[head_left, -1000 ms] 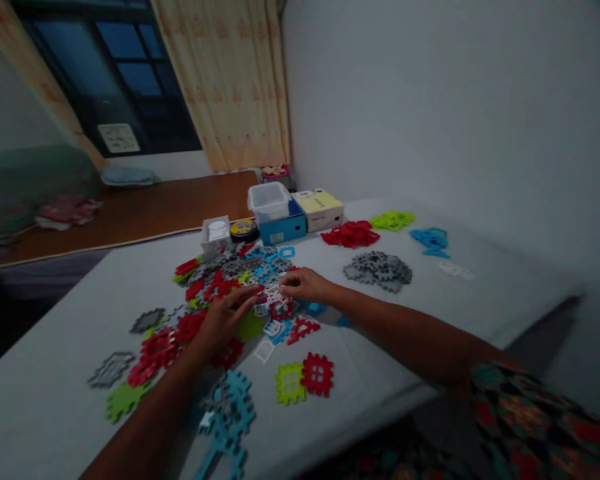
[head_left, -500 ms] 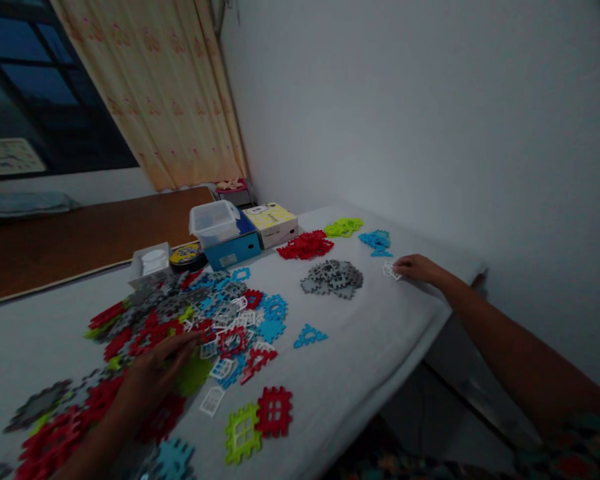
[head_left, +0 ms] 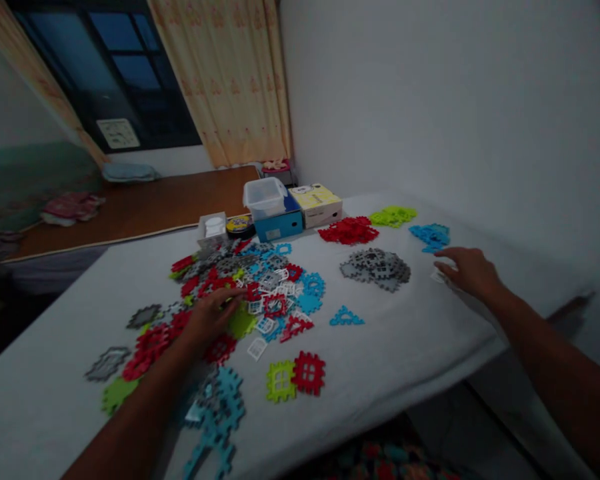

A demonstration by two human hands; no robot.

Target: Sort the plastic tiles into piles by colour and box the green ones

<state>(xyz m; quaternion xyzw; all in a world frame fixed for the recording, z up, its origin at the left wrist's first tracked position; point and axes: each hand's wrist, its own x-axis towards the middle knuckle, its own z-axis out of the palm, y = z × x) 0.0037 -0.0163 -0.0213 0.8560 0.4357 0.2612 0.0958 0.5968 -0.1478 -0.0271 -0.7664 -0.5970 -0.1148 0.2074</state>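
Observation:
My left hand reaches over a mixed heap of plastic interlocking pieces, its fingers stretched out with a gap at the thumb. Its fingertips are at a red piece beside several white window pieces. A lime-green piece lies just under that hand. On the right, my right hand is raised a little above the cloth, thumb and forefinger apart. Below its fingers lies a white window piece, partly hidden. Close by are a blue pile and a grey pile.
A red pile and a lime-green pile lie farther back near the wall. A clear plastic tub rests on a blue box, beside a yellow box. One blue triangle lies alone mid-table.
My right hand has let go of the white window piece and its fingers have spread. The view has turned left. My left hand stays over the mixed heap.

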